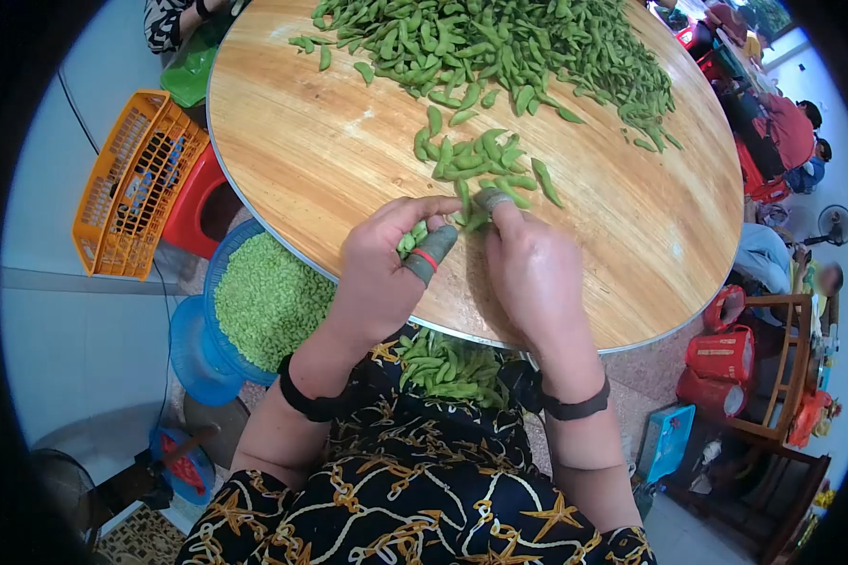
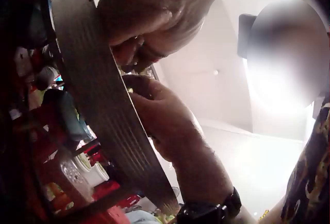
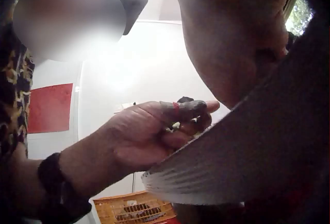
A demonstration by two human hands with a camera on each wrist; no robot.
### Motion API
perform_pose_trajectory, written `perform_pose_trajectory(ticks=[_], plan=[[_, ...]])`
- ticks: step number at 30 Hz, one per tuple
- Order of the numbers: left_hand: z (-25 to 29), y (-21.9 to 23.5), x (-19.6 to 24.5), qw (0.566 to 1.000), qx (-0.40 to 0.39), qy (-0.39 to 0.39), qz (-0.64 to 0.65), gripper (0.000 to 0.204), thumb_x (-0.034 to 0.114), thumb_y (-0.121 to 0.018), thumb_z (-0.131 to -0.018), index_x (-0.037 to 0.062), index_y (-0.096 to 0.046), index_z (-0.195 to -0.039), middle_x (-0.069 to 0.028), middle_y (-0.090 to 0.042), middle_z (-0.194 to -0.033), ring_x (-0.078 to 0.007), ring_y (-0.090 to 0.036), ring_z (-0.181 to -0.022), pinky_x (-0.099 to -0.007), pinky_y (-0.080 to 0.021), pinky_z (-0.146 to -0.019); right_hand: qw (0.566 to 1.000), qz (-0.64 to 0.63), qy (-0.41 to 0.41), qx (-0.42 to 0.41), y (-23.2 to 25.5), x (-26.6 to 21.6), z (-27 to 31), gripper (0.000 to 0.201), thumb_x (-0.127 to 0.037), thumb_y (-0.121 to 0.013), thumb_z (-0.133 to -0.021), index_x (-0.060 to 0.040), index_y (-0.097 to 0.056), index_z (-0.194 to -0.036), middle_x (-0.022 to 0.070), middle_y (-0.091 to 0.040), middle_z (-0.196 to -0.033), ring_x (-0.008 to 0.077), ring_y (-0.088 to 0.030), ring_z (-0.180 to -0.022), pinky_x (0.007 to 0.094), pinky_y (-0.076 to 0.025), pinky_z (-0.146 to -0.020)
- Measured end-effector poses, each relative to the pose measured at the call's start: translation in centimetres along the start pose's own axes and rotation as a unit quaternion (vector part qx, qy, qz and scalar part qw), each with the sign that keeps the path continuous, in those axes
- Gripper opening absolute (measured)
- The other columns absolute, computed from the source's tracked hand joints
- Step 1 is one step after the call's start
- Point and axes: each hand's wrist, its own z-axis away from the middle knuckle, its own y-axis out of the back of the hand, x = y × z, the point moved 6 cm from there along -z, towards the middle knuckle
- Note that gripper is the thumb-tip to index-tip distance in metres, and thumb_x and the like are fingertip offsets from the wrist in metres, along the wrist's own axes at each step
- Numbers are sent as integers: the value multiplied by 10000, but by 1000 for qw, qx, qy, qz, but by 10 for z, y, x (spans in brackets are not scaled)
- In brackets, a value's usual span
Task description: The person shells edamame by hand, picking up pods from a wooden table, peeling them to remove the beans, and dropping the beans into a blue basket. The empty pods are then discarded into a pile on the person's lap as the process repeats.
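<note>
Over the near part of the round wooden table (image 1: pixel 301 169), my two hands meet at an edamame pod (image 1: pixel 478 219). My left hand (image 1: pixel 377 268) curls around several shelled beans (image 1: pixel 411 239) in its palm. Its thumb wears a dark finger cover (image 1: pixel 437 247) with a red band. My right hand (image 1: pixel 539 278) pinches the pod between its covered thumb and its fingers, which are mostly hidden underneath. Just beyond the fingertips lies a small group of pods (image 1: pixel 471 158). The left wrist view shows the right hand (image 2: pixel 172 116) from below, at the table edge.
A large heap of edamame pods (image 1: pixel 499 47) covers the table's far side. Below the left edge stands a blue basket (image 1: pixel 213 311) full of shelled beans. More pods (image 1: pixel 452 367) sit at my lap. An orange crate (image 1: pixel 94 217) rests on a red stool (image 1: pixel 190 212) at the left.
</note>
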Motion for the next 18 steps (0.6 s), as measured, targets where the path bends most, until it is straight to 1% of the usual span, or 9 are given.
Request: perform_pose_trajectory(ticks=[2, 5, 7, 8, 9, 11, 13, 15, 18], plan=[[0, 2, 4, 1000, 8, -15, -19, 274, 20, -590, -822, 14, -599, -1095, -11, -549, -834, -81, -505, -788, -215, -420, -725, 1000, 16, 8, -3, 1, 7, 0, 144, -138, -600, -775, -73, -567, -899, 127, -602, -674, 303, -602, -577, 389, -470, -487], [1, -7, -1, 997, -21, 67, 25, 264, 35, -587, -835, 14, -597, -1099, 7, -538, -833, -68, -489, -788, -203, -409, -726, 997, -80, -4, 9, 8, 29, 5, 150, -125, -620, -775, -60, -585, -906, 128, -603, -669, 267, -588, -538, 343, -467, -498], [1, -16, 0, 995, -46, 57, 62, 252, 48, -582, -847, 15, -598, -1096, 17, -535, -838, -63, -486, -792, -200, -404, -731, 964, -236, -112, 43, 15, 53, 10, 136, -90, -624, -789, -39, -605, -914, 105, -603, -655, 166, -554, -519, 282, -454, -521], [1, -18, 1, 995, -47, 58, 62, 252, 48, -582, -847, 15, -598, -1096, 17, -535, -838, -63, -486, -792, -200, -404, -731, 942, -301, -122, 81, 19, 59, 12, 121, -53, -602, -807, -7, -612, -919, 53, -605, -670, 86, -514, -576, 237, -435, -556], [0, -22, 3, 993, -61, 54, 82, 252, 54, -589, -845, 16, -599, -1094, 20, -532, -836, -60, -482, -792, -198, -403, -727, 942, -301, -124, 82, 23, 60, 13, 121, -53, -602, -807, -7, -612, -919, 53, -605, -670, 86, -514, -576, 237, -435, -556], [-1, -31, 8, 991, -75, 49, 101, 252, 60, -595, -844, 17, -600, -1093, 24, -528, -835, -57, -478, -791, -196, -401, -723, 903, -390, -175, 46, 27, 65, 20, 109, -59, -599, -823, 21, -604, -897, 27, -616, -722, 64, -516, -642, 232, -438, -598], [3, -44, 9, 978, -90, 101, 158, 246, 76, -607, -843, 11, -599, -1080, 28, -549, -849, -52, -490, -774, -201, -410, -717, 892, -437, -112, 31, 26, 62, 27, 117, -78, -612, -831, 27, -596, -882, 8, -603, -748, 59, -510, -666, 215, -426, -613], [5, -55, 8, 963, -116, 110, 215, 229, 83, -617, -836, 8, -606, -1052, 8, -573, -868, -53, -507, -774, -205, -428, -703, 833, -530, -114, -115, 15, 49, 37, 117, -89, -620, -838, 18, -593, -877, -2, -589, -749, 53, -511, -667, 202, -421, -614], [12, -62, -1, 922, -131, 140, 336, 185, 84, -624, -830, 2, -611, -995, -11, -600, -875, -52, -525, -760, -204, -442, -666, 761, -611, -164, -147, 7, 48, 48, 162, -165, -559, -890, -14, -569, -834, -31, -516, -668, 39, -443, -591, 194, -367, -540]])
